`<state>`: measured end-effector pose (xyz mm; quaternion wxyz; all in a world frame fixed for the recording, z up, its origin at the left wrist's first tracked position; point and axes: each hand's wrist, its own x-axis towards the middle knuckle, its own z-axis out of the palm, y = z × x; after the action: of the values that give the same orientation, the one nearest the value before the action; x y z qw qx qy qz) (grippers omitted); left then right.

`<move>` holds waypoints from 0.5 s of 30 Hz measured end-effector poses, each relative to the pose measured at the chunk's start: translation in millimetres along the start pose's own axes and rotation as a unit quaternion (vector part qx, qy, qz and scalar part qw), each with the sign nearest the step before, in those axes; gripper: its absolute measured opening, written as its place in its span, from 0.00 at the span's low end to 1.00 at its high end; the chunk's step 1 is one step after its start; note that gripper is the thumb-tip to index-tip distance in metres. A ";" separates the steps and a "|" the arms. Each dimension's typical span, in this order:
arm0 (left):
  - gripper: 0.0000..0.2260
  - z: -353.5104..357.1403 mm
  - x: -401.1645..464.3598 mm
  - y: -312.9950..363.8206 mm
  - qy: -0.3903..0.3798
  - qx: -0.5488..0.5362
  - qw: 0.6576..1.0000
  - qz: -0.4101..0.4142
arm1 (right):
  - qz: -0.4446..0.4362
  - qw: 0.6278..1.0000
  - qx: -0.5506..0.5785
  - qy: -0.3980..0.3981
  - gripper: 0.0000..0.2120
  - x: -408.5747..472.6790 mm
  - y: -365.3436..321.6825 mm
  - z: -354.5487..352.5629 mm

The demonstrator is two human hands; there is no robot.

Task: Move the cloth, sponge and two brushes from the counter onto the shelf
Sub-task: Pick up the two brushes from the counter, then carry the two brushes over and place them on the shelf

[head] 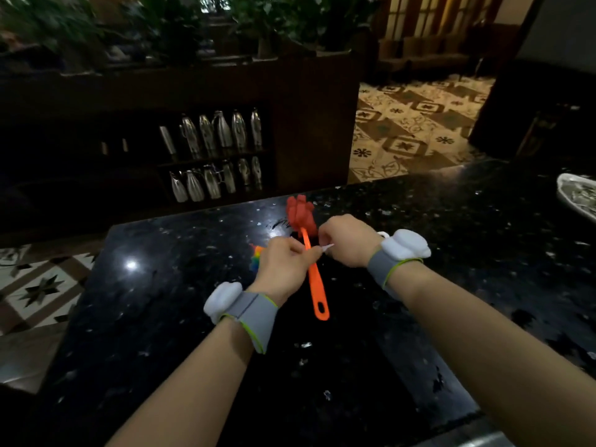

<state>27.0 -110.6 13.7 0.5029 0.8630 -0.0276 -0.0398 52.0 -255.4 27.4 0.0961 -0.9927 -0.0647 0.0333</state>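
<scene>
Both forearms enter from six o'clock, each wearing a grey wristband (254, 314) with a white module. From my remote seat I read the left hand (283, 269) as curled closed around the orange brush (314, 279), handle loop toward me, red bristle head at twelve o'clock over the black counter (161, 301). A rainbow-coloured item (257, 258) shows at the left hand's nine o'clock; I cannot tell what it is. My right hand (346, 241), at two o'clock of the left, pinches a thin white piece (328, 247) between closed fingers. Beyond the counter, at eleven o'clock, a dark shelf (274, 137) holds metal jugs (222, 130).
</scene>
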 end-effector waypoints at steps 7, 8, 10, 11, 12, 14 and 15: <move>0.11 -130.7 -16.6 12.2 0.138 -0.158 0.976 0.058 | -0.037 0.995 0.084 0.035 0.11 25.9 -58.9 -60.5; 0.11 -145.0 -20.8 14.3 0.142 -0.157 0.976 0.058 | -0.043 0.990 0.119 0.062 0.10 29.4 -66.4 -68.7; 0.10 -205.3 -43.7 9.1 0.200 -0.152 0.967 0.051 | -0.093 0.975 0.188 0.078 0.05 40.1 -120.4 -87.0; 0.10 -248.4 -68.0 2.4 0.249 -0.149 0.956 0.049 | -0.137 0.963 0.220 0.077 0.05 43.2 -170.4 -92.3; 0.09 -288.6 -92.5 -4.8 0.294 -0.131 0.945 0.051 | -0.173 0.947 0.260 0.071 0.04 46.9 -220.9 -93.7; 0.08 -332.5 -124.1 -14.2 0.335 -0.109 0.936 0.023 | -0.211 0.916 0.335 0.063 0.07 46.8 -289.0 -95.4; 0.08 -363.3 -149.5 -22.5 0.377 -0.092 0.922 0.014 | -0.237 0.897 0.371 0.047 0.09 39.3 -339.6 -93.8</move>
<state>-86.6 228.1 178.6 0.5538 0.7637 0.1561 0.2927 56.7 62.9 183.4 0.4653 -0.8407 -0.2766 -0.0159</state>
